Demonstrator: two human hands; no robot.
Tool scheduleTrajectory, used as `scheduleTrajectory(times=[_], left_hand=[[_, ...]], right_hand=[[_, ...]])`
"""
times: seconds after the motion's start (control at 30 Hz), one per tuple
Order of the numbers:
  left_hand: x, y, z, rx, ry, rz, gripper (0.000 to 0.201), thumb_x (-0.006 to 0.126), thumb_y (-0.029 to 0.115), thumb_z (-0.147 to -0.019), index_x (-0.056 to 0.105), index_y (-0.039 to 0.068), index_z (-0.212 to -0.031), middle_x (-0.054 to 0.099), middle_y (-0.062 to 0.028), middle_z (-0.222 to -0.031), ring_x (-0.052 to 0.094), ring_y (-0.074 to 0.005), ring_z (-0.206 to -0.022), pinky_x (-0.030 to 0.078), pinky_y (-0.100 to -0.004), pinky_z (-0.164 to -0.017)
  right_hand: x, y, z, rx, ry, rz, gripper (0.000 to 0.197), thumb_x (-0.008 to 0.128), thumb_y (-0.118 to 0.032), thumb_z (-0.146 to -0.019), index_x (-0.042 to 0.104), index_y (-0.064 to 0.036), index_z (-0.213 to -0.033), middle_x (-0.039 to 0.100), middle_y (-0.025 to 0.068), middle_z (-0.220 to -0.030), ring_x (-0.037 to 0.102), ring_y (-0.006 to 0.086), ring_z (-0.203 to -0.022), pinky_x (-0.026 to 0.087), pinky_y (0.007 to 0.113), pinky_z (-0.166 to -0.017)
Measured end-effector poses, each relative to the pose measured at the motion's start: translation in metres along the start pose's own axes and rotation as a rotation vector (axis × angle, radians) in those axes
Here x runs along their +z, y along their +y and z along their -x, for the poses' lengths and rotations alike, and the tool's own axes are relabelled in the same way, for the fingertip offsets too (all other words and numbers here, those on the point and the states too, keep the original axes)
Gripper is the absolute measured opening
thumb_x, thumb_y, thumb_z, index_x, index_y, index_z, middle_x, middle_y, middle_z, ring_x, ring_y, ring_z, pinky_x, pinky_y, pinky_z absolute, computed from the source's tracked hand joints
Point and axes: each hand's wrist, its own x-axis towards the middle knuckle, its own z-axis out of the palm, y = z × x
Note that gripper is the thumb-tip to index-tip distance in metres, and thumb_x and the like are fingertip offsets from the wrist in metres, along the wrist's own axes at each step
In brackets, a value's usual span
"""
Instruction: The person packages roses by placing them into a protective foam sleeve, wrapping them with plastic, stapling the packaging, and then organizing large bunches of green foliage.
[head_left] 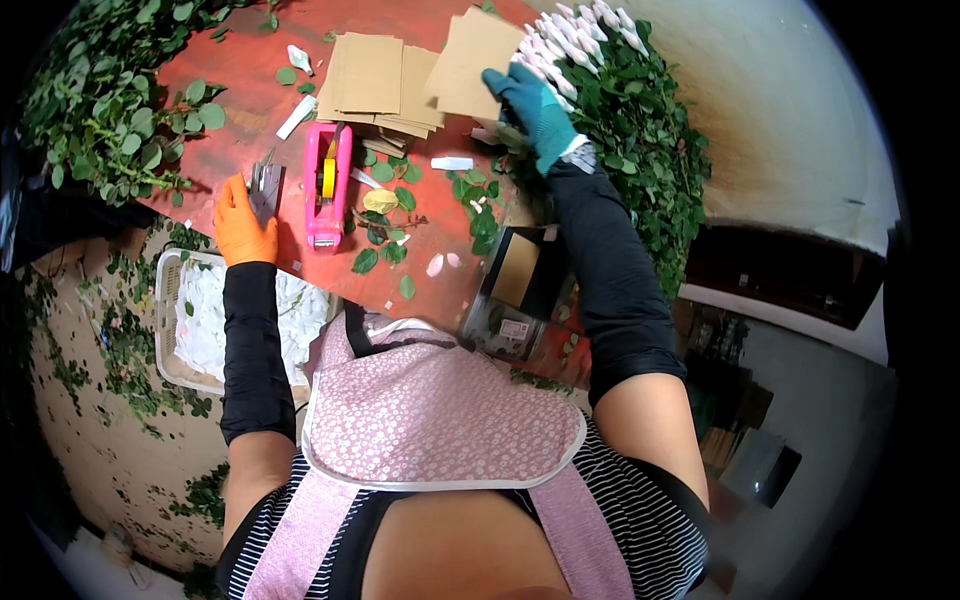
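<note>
My right hand point(540, 112), in a teal glove, pinches a brown cardboard sheet point(480, 62) by its right edge. That sheet is raised at a slant beside a stack of similar cardboard pieces point(368, 75). To its right lies a large bunch of roses with pale pink buds point(580, 40) and dense green leaves. My left hand point(246, 228), in an orange glove, is closed at the near end of a grey metal stapler-like tool point(265, 185), whose exact kind is hard to make out. Between my hands stands a pink tape dispenser point(325, 190) with a yellow core.
Loose leaves, petals and white paper strips point(452, 163) litter the red table point(420, 265). Leafy stems point(110, 90) pile up at the far left. A white basket point(170, 340) of white scraps stands below the left edge. A dark, clear-sided box point(510, 300) sits near my right forearm.
</note>
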Motion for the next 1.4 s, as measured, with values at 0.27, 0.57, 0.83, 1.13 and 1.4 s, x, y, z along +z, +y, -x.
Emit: scheduleTrajectory(times=[0.27,0.57,0.83,1.13,1.4], left_hand=[[-0.037,0.111,0.021,0.320,-0.365,0.813,0.028,0.058,-0.002,-0.082,0.062,0.002,-0.110,0.064,-0.0147,-0.111,0.061,-0.0306,-0.107,0.047,-0.0357,-0.092],[0.056,0.140,0.063,0.211,-0.415,0.423,0.072,0.063,0.002,-0.076,0.032,0.000,-0.141,0.028,-0.0262,-0.149,0.032,-0.0472,-0.133,0.030,-0.0482,-0.110],[0.069,0.125,0.090,0.122,-0.279,0.433,0.085,0.063,-0.001,-0.075,0.019,-0.003,-0.147,0.020,-0.0261,-0.153,0.025,-0.0492,-0.137,0.024,-0.0481,-0.114],[0.082,0.114,0.122,0.055,-0.284,0.511,0.082,0.059,0.000,-0.076,0.018,-0.005,-0.147,0.030,-0.0293,-0.148,0.035,-0.0446,-0.133,0.034,-0.0425,-0.108],[0.036,0.075,0.251,-0.003,-0.011,0.571,0.062,0.052,-0.003,-0.083,0.036,0.000,-0.142,0.040,-0.0207,-0.145,0.042,-0.0358,-0.132,0.035,-0.0373,-0.109]], right_hand=[[0.004,0.001,0.098,0.264,-0.313,1.006,0.029,0.059,-0.028,-0.083,0.064,-0.0069,-0.101,0.067,0.0216,-0.092,0.065,0.0398,-0.087,0.050,0.050,-0.077],[0.055,0.079,0.091,0.078,-0.342,0.997,0.022,0.061,-0.017,-0.080,0.059,-0.0053,-0.098,0.065,0.0211,-0.079,0.063,0.0417,-0.075,0.049,0.051,-0.067],[0.085,0.019,0.097,-0.208,-0.434,1.058,0.022,0.053,-0.012,-0.081,0.059,-0.0077,-0.102,0.066,0.0180,-0.085,0.066,0.0365,-0.076,0.048,0.049,-0.065],[0.141,0.057,0.071,-0.401,-0.497,1.059,0.028,0.056,-0.010,-0.080,0.061,-0.0141,-0.107,0.067,0.0147,-0.096,0.066,0.0348,-0.089,0.048,0.053,-0.070],[0.149,0.045,0.149,-0.331,-0.494,1.070,0.027,0.059,-0.020,-0.083,0.060,-0.0157,-0.109,0.067,0.0162,-0.093,0.065,0.0366,-0.089,0.050,0.051,-0.073]])
